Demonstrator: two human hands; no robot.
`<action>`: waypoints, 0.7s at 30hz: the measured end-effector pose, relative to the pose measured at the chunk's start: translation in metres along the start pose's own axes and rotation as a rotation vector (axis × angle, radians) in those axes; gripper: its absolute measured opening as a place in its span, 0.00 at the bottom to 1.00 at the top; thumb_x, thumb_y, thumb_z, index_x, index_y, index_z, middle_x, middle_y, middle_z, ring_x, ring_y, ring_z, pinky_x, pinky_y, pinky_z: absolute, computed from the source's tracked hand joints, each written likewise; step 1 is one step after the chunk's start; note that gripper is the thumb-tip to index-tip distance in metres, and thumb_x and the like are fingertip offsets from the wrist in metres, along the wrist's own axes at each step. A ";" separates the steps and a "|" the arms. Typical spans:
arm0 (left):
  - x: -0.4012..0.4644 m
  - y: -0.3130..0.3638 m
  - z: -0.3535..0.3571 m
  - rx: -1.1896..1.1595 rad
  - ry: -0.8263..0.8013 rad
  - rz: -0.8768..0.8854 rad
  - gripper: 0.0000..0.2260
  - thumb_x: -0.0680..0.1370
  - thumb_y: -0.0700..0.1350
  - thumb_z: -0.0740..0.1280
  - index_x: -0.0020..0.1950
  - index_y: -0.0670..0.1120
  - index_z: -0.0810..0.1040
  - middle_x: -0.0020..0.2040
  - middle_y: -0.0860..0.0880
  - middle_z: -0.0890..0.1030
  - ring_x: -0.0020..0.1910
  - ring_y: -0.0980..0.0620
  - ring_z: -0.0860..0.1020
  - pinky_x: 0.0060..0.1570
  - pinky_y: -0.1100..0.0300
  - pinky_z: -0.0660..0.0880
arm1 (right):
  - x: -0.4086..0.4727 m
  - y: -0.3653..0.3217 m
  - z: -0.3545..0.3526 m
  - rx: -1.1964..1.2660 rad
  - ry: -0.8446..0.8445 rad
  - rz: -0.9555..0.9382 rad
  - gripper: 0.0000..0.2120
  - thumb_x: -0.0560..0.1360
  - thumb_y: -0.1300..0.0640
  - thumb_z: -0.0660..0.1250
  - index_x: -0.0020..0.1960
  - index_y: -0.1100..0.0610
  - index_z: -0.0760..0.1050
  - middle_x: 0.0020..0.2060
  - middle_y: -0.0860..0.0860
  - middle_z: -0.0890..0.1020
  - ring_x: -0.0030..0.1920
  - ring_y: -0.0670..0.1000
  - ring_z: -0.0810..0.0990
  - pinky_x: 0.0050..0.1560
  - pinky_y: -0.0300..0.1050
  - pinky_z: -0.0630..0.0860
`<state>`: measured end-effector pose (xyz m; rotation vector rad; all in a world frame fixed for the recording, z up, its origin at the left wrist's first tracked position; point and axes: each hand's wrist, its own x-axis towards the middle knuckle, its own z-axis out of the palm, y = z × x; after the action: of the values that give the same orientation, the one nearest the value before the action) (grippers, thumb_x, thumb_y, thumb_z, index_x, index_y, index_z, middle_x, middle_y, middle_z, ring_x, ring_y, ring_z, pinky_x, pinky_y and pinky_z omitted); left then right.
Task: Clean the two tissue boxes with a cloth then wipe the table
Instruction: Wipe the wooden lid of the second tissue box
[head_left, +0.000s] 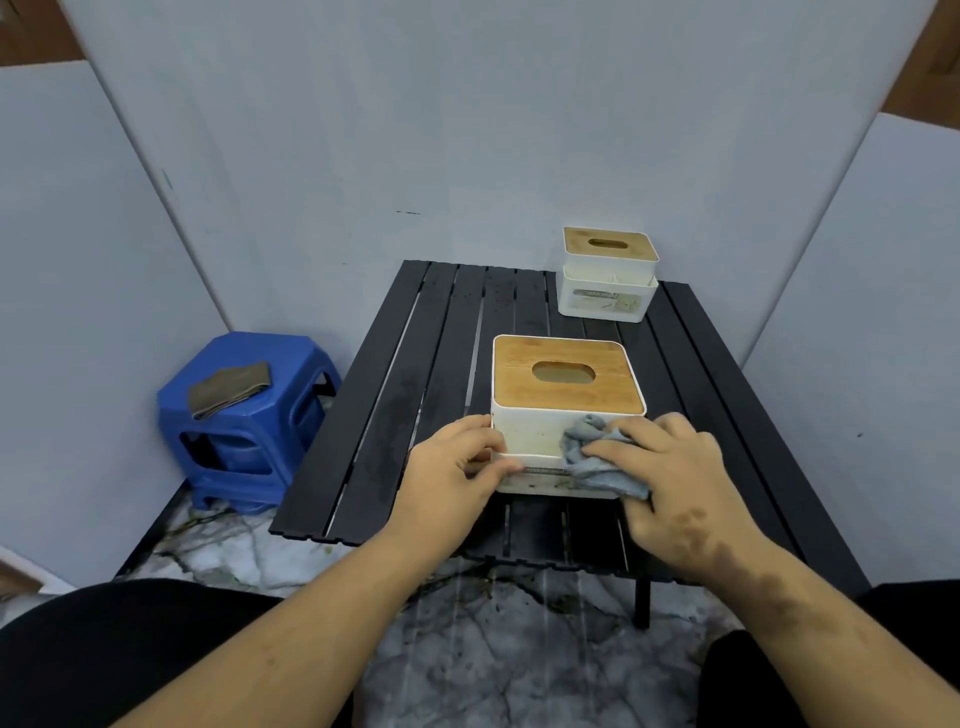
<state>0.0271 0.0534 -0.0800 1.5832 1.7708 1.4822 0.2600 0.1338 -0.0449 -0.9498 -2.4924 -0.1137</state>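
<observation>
Right hand (685, 483), cloth (597, 457) against near box (540, 441)

Both forearms are bare to the hands, sleeveless, with black trousers (130, 649) covering the legs.

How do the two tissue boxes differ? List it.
The near tissue box sits at the table's front edge, steadied by the left hand while the right hand presses a grey cloth to its front; the far tissue box stands untouched at the back. Both are white with slotted wooden lids.
</observation>
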 end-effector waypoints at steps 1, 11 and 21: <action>0.000 -0.001 0.000 0.004 -0.002 0.003 0.03 0.75 0.38 0.78 0.46 0.41 0.85 0.57 0.51 0.84 0.48 0.50 0.85 0.51 0.58 0.84 | 0.002 -0.007 0.003 -0.009 0.018 0.023 0.22 0.63 0.59 0.66 0.54 0.43 0.80 0.48 0.41 0.79 0.44 0.54 0.73 0.39 0.46 0.64; 0.000 0.001 -0.001 0.027 -0.005 0.007 0.04 0.75 0.40 0.78 0.45 0.42 0.84 0.55 0.51 0.84 0.47 0.51 0.84 0.50 0.57 0.84 | 0.010 -0.016 0.000 0.030 -0.070 -0.037 0.23 0.67 0.57 0.65 0.58 0.38 0.75 0.52 0.38 0.78 0.46 0.51 0.72 0.41 0.47 0.66; -0.003 -0.003 -0.001 0.057 -0.018 0.056 0.03 0.78 0.40 0.75 0.48 0.45 0.83 0.59 0.54 0.82 0.51 0.53 0.84 0.52 0.57 0.84 | 0.010 0.032 -0.026 -0.005 -0.019 0.129 0.21 0.66 0.60 0.77 0.55 0.41 0.80 0.49 0.42 0.79 0.45 0.53 0.72 0.40 0.52 0.72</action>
<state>0.0255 0.0507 -0.0828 1.6819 1.7878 1.4499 0.2845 0.1582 -0.0200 -1.1158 -2.4408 -0.0691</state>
